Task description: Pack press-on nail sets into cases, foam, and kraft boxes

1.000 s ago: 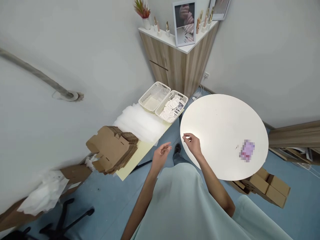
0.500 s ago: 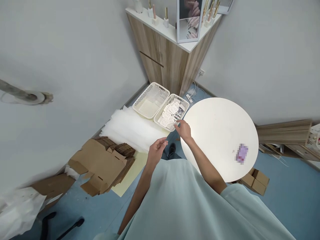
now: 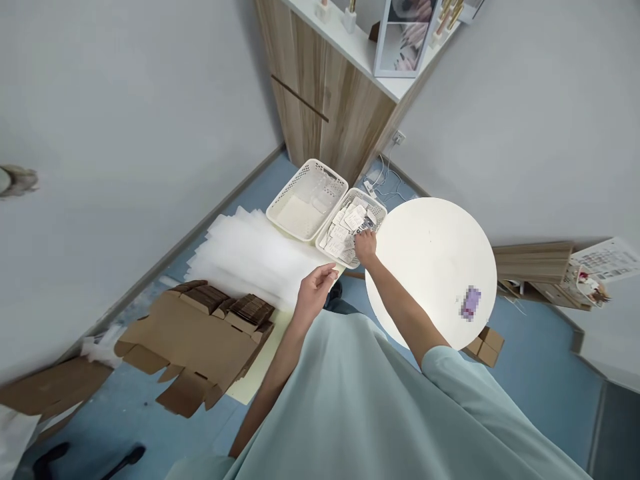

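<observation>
A tall wood-grain cabinet with a white top (image 3: 330, 80) stands at 12 o'clock in the view. The round, smooth white table (image 3: 420, 247) spreads out at 3 o'clock. A long, flat, pale yellow board (image 3: 257, 373) shows in part from 7 o'clock up toward the middle. A stack of flat, die-cut brown cardboard boxes (image 3: 190, 327) covers its 8 o'clock end, and a pile of milky white, translucent sheets (image 3: 245, 253) lies above that, at 9 o'clock.

Two white, rectangular plastic baskets with perforated walls sit side by side near the centre: the left basket (image 3: 299, 217) toward 11 o'clock, with clear film inside, and the right basket (image 3: 376, 207) toward 1 o'clock.

The bare right hand (image 3: 366, 245) is over the right basket's 5 o'clock corner, fingers bent down; whether it grips anything I cannot tell. The bare left hand (image 3: 314, 290) hangs at 6 o'clock, beside the sheets, loosely curled and unloaded.

A blurred purple object (image 3: 470, 303) rests at the table's 4 o'clock. Small white printed cards (image 3: 345, 230) lie heaped in the right basket, beneath the right hand's fingers.
</observation>
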Available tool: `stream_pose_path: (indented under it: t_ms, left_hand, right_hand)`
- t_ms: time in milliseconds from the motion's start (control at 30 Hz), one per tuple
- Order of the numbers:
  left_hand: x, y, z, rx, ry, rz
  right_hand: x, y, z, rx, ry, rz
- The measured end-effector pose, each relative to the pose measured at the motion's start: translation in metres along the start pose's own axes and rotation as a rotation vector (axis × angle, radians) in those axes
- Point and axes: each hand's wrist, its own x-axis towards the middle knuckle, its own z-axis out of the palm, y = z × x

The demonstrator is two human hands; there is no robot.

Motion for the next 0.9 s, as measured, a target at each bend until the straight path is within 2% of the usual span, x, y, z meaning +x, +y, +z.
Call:
stream_pose_path:
  t_ms: [233, 433, 667, 900]
  left_hand:
    - [0.003, -0.005, -0.022, -0.014, -0.004, -0.069]
    - [0.003, -0.007, -0.026, -0.010, -0.013, -0.075]
    - [-0.001, -0.011, -0.013, -0.002, -0.008, -0.072]
    - [-0.012, -0.023, 0.011, -0.002, 0.054, -0.086]
  right_hand:
    - [0.012, 0.003, 0.017, -0.023, -0.022, 0.028]
    - [0.014, 0.002, 0.018, -0.054, -0.022, 0.047]
    - [0.017, 0.002, 0.010, -0.035, -0.045, 0.000]
    - [0.021, 0.008, 0.007, -0.059, -0.011, -0.031]
